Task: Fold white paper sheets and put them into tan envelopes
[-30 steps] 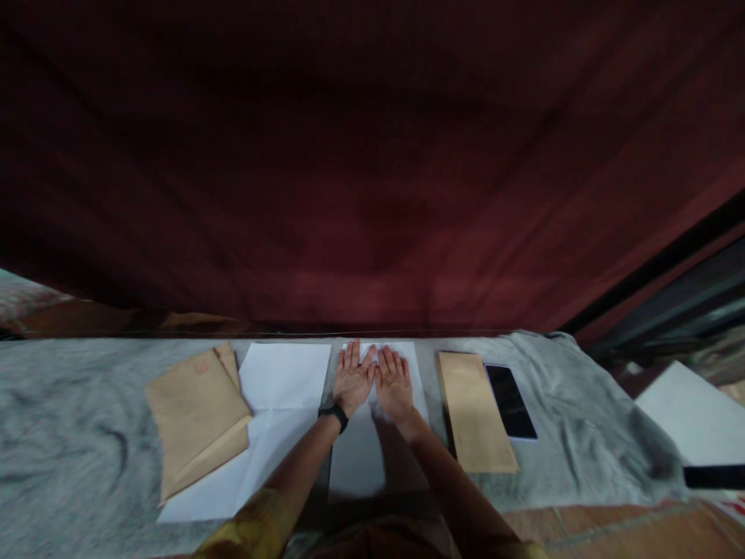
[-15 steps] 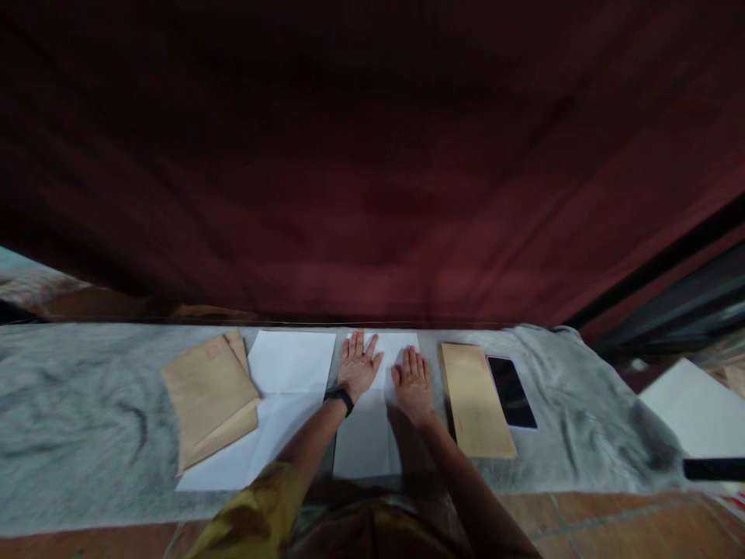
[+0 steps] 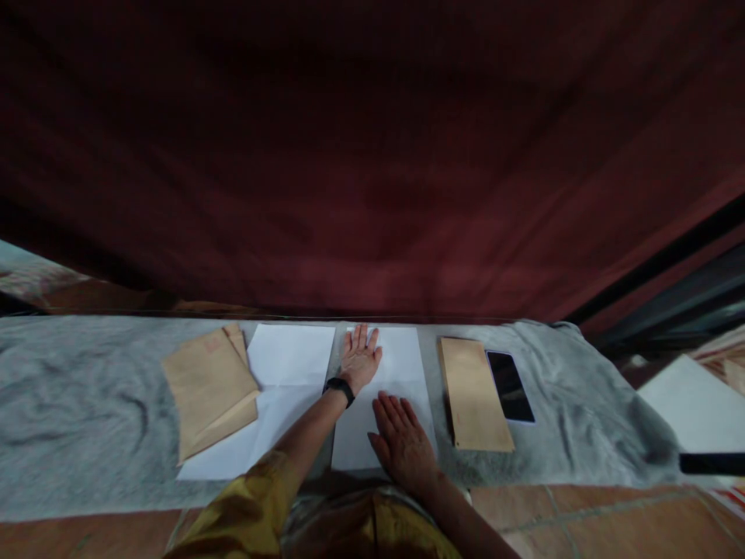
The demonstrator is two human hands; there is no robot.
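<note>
My left hand (image 3: 359, 359), with a black band on its wrist, lies flat and open on the far left part of a folded white sheet of paper (image 3: 401, 365). My right hand (image 3: 401, 441) rests flat, fingers spread, on the near part of the same sheet. A larger creased white sheet (image 3: 279, 388) lies to the left. Both papers sit on a grey cloth (image 3: 75, 411).
A stack of brown envelopes (image 3: 206, 388) overlaps the large sheet's left side. One long brown envelope (image 3: 472, 392) and a dark phone (image 3: 509, 386) lie to the right. A dark red curtain (image 3: 372, 155) hangs behind. White board (image 3: 692, 411) at far right; tiled floor below.
My right hand has slid from beside the left hand at the sheet's far end toward me, down to its near end. The left hand stays pressed at the top.
</note>
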